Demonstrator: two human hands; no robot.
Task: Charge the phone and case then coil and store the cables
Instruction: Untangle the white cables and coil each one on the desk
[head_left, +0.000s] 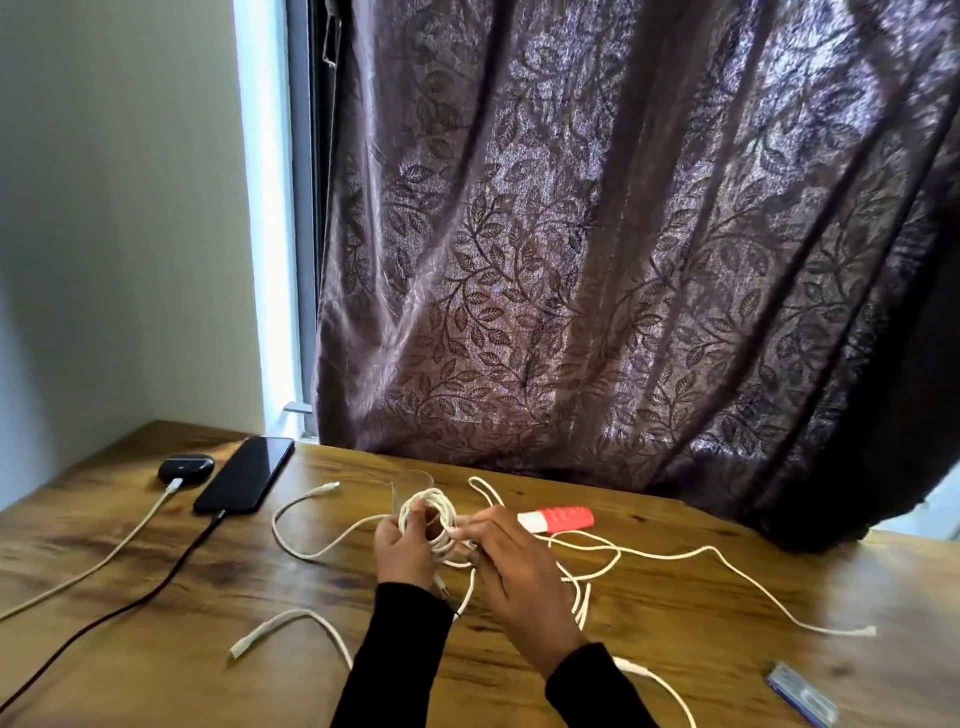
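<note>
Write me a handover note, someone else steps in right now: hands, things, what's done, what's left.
Left hand grips the white coil; right hand pinches its strand at the coil.
Phone and earbud case lie at the table's far left, each with a cable plugged in.
Left: finish the coil, coil the loose white cables, store all.

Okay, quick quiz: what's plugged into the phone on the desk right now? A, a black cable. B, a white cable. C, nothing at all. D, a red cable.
A: a black cable runs from the desk's near edge up into the bottom end of the phone, while the white cable beside it goes to the earbud case.
</note>
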